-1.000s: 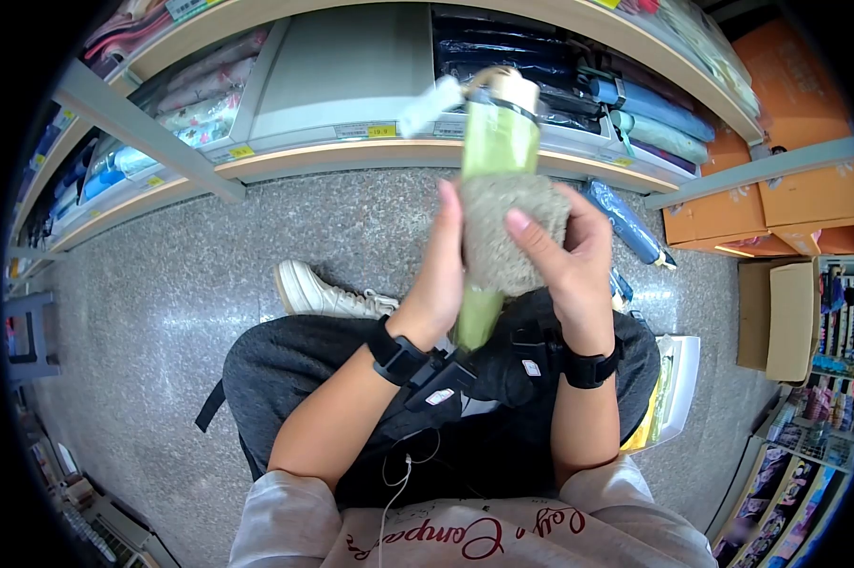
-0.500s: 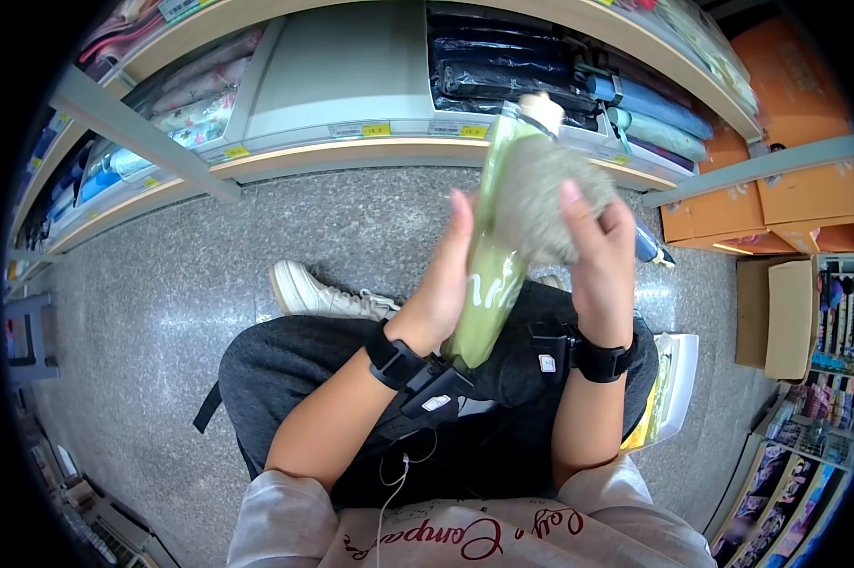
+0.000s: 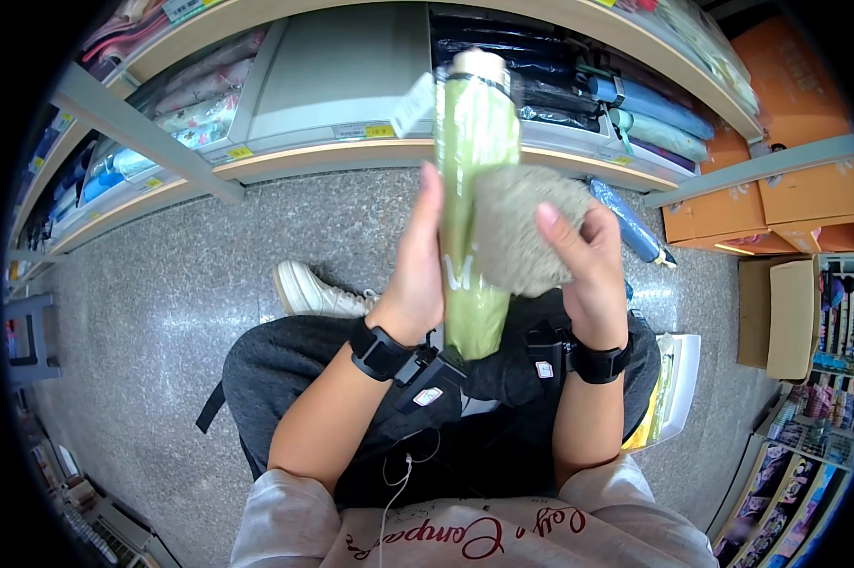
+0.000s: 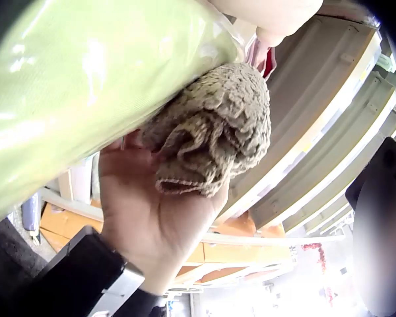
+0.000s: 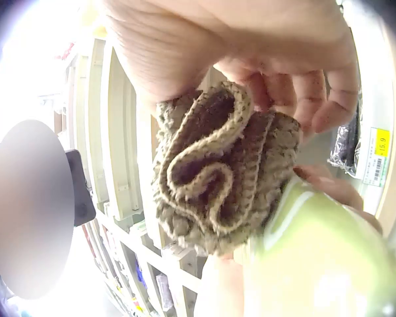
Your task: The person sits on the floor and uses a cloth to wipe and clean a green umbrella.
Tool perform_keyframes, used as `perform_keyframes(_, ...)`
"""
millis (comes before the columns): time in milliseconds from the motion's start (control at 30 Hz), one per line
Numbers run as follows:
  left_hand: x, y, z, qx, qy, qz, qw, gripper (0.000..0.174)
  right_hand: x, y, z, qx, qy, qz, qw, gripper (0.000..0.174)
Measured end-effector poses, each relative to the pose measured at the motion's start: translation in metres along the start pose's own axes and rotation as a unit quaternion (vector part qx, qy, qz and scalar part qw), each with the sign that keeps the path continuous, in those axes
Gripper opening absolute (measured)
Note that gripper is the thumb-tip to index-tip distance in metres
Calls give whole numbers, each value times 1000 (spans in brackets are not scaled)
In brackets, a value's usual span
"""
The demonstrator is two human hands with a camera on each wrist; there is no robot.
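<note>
A green umbrella in a clear sleeve (image 3: 474, 312) stands nearly upright over the lap, its pale handle up and a white tag beside it. My left hand (image 3: 415, 270) holds it from the left side, thumb up; its fingers are mostly hidden behind. My right hand (image 3: 592, 275) grips a bunched grey-brown cloth (image 3: 526, 232) against the umbrella's right side. In the right wrist view the folded cloth (image 5: 218, 172) shows its looped edges below the curled fingers. The left wrist view shows the cloth (image 4: 214, 129) touching the green sleeve (image 4: 92, 86).
Ahead is a shelf (image 3: 332, 151) with packed umbrellas in bins. A blue wrapped umbrella (image 3: 632, 222) lies on the floor at right, near orange boxes (image 3: 815, 204). A white box (image 3: 677, 393) with yellow and green items sits by the right knee.
The umbrella swung right and lower, then came back left to near upright, with both hands following. The cloth shifted over its surface and is now at its right side.
</note>
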State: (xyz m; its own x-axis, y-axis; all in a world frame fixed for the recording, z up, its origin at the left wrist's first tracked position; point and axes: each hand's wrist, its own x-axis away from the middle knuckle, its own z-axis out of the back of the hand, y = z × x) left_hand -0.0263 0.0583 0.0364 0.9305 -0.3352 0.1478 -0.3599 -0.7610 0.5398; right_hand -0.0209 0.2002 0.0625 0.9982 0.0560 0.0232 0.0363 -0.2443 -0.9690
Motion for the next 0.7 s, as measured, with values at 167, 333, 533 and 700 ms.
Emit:
perform_keyframes(167,5,-16,3,-59,-23,84,994,58,-10,5,13,-43,187,60,980,37)
perform_keyframes(333,8,-21,-1,-163,-47,68,983,66,-11,0,20,-68,205,57,975,45)
perform_keyframes(533,4,-5,7,-66,-17,68,995,54,-8,2,15,-45,102,32,993,36)
perform_keyframes(700,-2,8,12,-23,32,-21,999,43,-5,4,8,8,12,-4,1000,35)
